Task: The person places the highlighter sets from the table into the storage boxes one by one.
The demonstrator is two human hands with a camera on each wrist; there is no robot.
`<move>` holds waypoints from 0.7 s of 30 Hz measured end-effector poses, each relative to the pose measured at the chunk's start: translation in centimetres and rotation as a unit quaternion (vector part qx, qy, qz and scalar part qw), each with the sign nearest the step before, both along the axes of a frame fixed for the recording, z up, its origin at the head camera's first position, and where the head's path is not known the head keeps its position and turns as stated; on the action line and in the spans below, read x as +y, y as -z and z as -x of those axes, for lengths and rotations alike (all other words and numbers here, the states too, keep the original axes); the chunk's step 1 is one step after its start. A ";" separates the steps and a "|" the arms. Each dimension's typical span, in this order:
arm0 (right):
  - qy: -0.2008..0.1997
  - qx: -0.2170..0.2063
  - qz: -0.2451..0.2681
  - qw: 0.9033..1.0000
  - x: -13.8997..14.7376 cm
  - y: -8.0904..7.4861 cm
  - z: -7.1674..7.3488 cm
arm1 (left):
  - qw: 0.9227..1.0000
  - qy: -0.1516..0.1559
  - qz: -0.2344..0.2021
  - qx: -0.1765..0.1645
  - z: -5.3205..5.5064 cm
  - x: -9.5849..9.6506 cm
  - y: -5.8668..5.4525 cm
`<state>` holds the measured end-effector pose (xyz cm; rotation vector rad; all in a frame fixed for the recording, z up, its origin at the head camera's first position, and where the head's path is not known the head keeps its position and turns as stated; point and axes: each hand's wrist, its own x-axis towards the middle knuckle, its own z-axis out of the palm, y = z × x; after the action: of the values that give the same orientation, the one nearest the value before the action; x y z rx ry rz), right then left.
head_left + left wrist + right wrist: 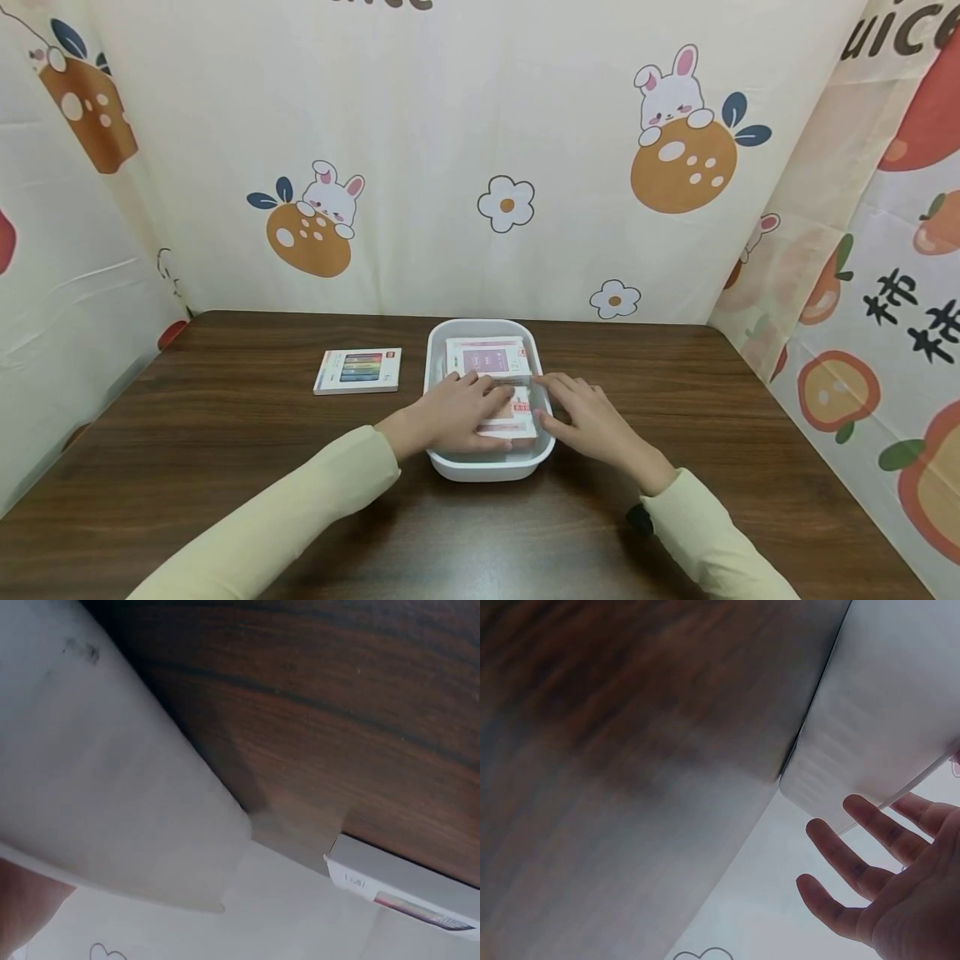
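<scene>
A white plastic basin stands on the table, with two flat boxes lying in it one behind the other. The far box has a purple panel; the near one is white with pink and red print. My left hand reaches over the left rim and lies across the near box, its fingers extended and covering the left part of that box. At the right rim is my right hand, fingers spread and holding nothing. In the right wrist view its fingers show beside the basin's outer wall.
To the left of the basin a thin white box with a window of coloured strips lies flat on the brown wooden table. Printed cloth hangs behind the table and along both sides.
</scene>
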<state>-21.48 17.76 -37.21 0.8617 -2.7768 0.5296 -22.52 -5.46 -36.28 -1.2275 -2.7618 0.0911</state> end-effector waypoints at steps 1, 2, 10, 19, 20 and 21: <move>0.000 0.001 0.000 1.000 0.0 0.0 0.0 | 1.000 0.000 0.002 0.002 0.0 0.0 0.1; 0.000 0.002 -0.001 1.000 -0.1 0.0 0.0 | 1.000 0.000 0.004 0.004 0.0 0.0 0.2; 0.002 0.005 -0.003 1.000 -0.1 -0.1 -0.1 | 1.000 0.001 0.016 -0.002 -0.1 0.2 0.4; 0.002 0.007 -0.004 1.000 -0.2 0.0 -0.1 | 0.999 -0.013 0.030 -0.036 -0.3 0.6 0.4; 0.002 0.009 -0.004 1.000 -0.2 -0.1 -0.1 | 0.999 -0.014 0.031 -0.035 -0.3 0.6 0.5; 0.001 0.010 -0.005 1.000 -0.2 -0.1 -0.1 | 0.999 -0.014 0.032 -0.034 -0.3 0.6 0.5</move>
<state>-21.37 17.57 -37.15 0.8603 -2.7648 0.5060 -22.26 -4.86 -36.74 -1.2298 -2.8550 0.1432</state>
